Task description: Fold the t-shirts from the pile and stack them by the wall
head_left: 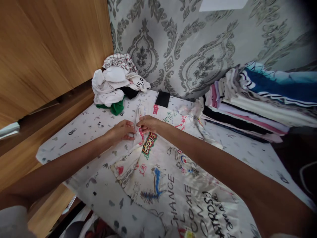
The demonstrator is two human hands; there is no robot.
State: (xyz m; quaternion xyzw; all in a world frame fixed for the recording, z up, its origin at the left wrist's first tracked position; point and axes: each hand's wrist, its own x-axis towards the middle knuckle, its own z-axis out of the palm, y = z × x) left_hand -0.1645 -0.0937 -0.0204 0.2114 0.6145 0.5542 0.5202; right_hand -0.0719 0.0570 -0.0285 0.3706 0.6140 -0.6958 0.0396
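Note:
A white shirt (164, 173) covered in handwriting and coloured drawings lies spread over a board with a white patterned cover (91, 135). At its upper left edge, my left hand (123, 130) has its fingers bent together on the fabric. Right beside it, my right hand (149, 124) pinches the same edge between thumb and fingers. The fingertips of the two hands almost meet. My right forearm crosses above the shirt and hides part of it. The lower end of the shirt runs toward me.
A crumpled heap of clothes (111, 86) lies at the back left. To the right stands a stack of folded clothes (250, 105). A small black rectangle (162, 99) lies beyond the shirt. Wooden furniture (54, 49) borders the left, and a patterned wall (173, 46) rises behind.

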